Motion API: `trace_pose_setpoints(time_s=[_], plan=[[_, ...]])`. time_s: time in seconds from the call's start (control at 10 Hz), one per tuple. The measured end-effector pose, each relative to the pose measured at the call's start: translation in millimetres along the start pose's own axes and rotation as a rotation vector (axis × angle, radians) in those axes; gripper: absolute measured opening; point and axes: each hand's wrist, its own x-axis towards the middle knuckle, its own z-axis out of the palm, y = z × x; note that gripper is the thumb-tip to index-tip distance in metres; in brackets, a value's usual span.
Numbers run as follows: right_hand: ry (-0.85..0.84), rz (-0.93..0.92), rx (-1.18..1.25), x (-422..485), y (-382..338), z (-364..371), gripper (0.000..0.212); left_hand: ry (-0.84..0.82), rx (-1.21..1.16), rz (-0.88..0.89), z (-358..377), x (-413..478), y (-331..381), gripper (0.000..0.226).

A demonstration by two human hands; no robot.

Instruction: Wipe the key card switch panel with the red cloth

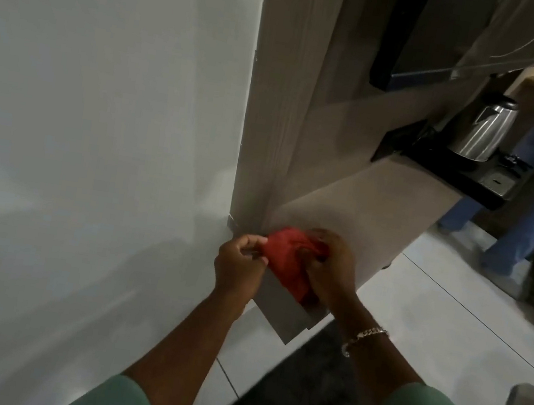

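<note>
Bunching the crumpled red cloth (pixel 288 261) over the flat grey key card switch panel (pixel 280 312) at the wall corner, the right hand (pixel 328 270) closes around it to press, while the left hand (pixel 240 264) pinches its edge, probably to keep it taut.

The red cloth (pixel 286 264) looks soft, matt and crumpled. The table (pixel 373 201) and upright panel (pixel 274 99) show matt wood grain; the kettle (pixel 482 130) is shiny metal, the wall (pixel 99 108) smooth and faintly glossy
</note>
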Motion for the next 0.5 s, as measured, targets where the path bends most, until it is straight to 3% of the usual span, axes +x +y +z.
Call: trace_pose_setpoints(time_s=[0.1, 0.2, 0.3, 0.5], plan=[[-0.092, -0.222, -0.591, -9, 20, 14, 0.046, -0.014, 0.232, 0.087, -14, 1, -7, 0.034], [-0.281, -0.194, -0.716, -19, 15, 16, 0.066, -0.014, 0.334, 0.140, -36, -3, -1, 0.039], [-0.336, -0.153, -0.759, -18, -1, 9, 0.077, -0.011, 0.447, 0.213, -64, -7, 12, 0.042], [-0.328, -0.415, -0.764, -56, -107, 11, 0.085, 0.028, 0.630, 0.429, -157, -45, 66, 0.051]])
